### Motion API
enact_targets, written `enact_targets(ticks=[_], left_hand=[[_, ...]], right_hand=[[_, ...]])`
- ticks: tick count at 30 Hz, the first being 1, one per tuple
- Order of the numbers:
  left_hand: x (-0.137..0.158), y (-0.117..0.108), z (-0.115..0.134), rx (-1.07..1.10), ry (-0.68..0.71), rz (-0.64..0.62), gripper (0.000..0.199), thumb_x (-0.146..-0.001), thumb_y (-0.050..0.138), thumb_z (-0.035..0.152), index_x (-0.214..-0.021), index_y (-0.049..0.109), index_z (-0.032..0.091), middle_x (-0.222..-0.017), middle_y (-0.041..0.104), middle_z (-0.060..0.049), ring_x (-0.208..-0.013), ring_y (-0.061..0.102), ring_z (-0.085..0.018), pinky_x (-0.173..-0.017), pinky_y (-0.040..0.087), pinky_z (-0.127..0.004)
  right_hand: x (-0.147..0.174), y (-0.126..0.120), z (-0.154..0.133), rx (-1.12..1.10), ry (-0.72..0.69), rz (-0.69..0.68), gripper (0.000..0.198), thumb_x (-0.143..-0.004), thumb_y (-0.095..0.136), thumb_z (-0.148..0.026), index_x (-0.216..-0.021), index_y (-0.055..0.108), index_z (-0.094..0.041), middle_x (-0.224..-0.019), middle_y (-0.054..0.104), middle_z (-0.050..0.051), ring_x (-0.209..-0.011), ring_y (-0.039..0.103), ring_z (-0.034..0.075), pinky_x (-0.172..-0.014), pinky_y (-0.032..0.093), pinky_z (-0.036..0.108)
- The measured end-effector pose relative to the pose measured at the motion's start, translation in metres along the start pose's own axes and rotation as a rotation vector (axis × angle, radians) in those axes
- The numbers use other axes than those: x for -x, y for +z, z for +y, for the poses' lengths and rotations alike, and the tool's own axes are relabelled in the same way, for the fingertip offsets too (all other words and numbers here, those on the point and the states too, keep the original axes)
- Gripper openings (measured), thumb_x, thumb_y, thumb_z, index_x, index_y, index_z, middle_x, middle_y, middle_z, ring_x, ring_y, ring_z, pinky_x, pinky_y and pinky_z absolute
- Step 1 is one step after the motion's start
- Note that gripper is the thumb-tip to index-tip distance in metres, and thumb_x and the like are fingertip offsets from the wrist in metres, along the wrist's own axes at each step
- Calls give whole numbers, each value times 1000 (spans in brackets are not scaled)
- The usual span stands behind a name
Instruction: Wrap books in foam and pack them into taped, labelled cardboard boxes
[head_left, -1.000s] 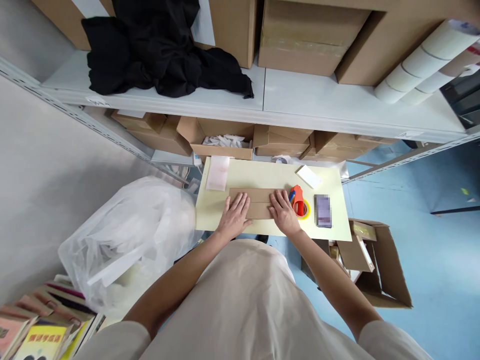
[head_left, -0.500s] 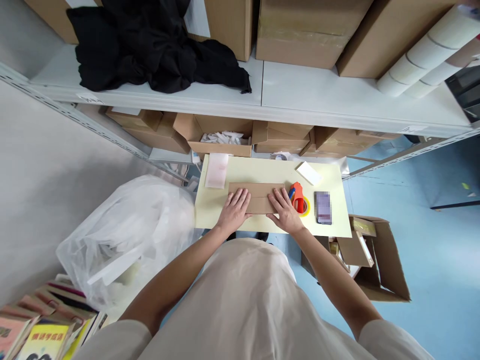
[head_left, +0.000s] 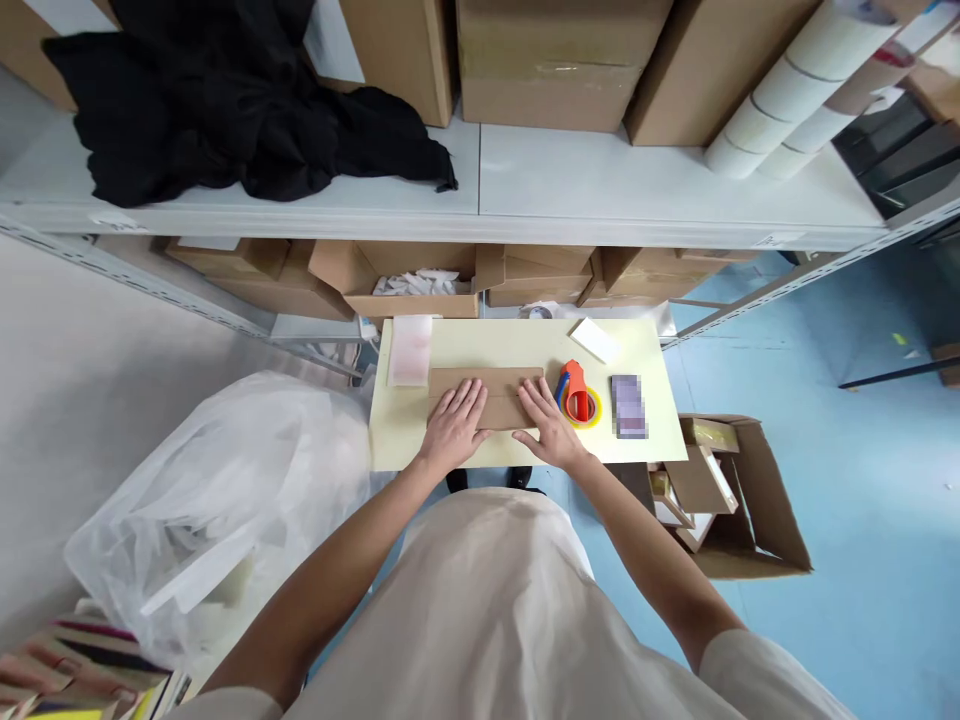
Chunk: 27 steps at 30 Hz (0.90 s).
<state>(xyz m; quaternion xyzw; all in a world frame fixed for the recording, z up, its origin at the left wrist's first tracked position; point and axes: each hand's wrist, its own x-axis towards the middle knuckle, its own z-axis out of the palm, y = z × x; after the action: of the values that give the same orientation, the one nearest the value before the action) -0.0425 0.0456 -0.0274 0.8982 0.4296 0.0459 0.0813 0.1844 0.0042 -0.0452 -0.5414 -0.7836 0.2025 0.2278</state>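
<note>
A flat brown cardboard box [head_left: 496, 398] lies lengthwise across the pale yellow table [head_left: 480, 345]. My left hand [head_left: 455, 422] rests on its left half, fingers stretched out flat over the top. On the right end, my right hand [head_left: 550, 427] lies with fingers extended and thumb spread along the near edge. Just right of that hand is an orange tape dispenser [head_left: 574, 385] with a yellow-edged roll. A pale pink sheet or pouch [head_left: 410, 350] lies at the table's far left. Farther right are a small white box [head_left: 595, 340] and a phone [head_left: 628, 406] with a blurred screen.
Behind the table stands a metal shelf [head_left: 660, 205] with cartons, black cloth [head_left: 247, 120] and white rolls [head_left: 780, 100]. A large translucent plastic bag [head_left: 247, 480] bulges at the left, near some books [head_left: 82, 665]. An open carton [head_left: 776, 500] of small boxes sits on the floor at right.
The camera view has shifted, moving the scene slightly left. My left hand has slid a little toward the middle of the box, while both hands stay flat on it.
</note>
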Motion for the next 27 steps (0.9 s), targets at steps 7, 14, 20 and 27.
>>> enact_targets(ticks=[7,14,20,27], left_hand=[[0,0,-1,22,-22,19,66,-90,38,48,-144,30,11,-148,33,-14,-139,26,-27,-112,23,-44],[0,2,6,-11,-62,9,66,-90,39,48,-144,30,11,-147,34,-14,-139,27,-27,-112,23,-43],[1,1,14,16,-117,-27,66,-90,39,48,-145,29,13,-148,34,-12,-139,27,-27,-113,23,-42],[1,-4,9,8,-79,-14,65,-90,39,49,-144,31,14,-149,32,-11,-139,27,-25,-112,22,-40]], right_hand=[[25,-10,58,-3,622,108,46,-93,28,-45,-114,57,-15,-107,63,15,-105,57,28,-81,48,41],[-4,18,85,197,842,-287,47,-84,52,-50,-100,60,-7,-94,65,22,-91,63,32,-77,47,40],[-8,24,92,219,845,-286,39,-86,48,-39,-100,62,-5,-92,65,24,-89,65,31,-76,47,39],[-1,-34,91,55,830,-75,31,-81,43,-42,-86,58,-16,-79,63,11,-72,60,24,-62,44,32]])
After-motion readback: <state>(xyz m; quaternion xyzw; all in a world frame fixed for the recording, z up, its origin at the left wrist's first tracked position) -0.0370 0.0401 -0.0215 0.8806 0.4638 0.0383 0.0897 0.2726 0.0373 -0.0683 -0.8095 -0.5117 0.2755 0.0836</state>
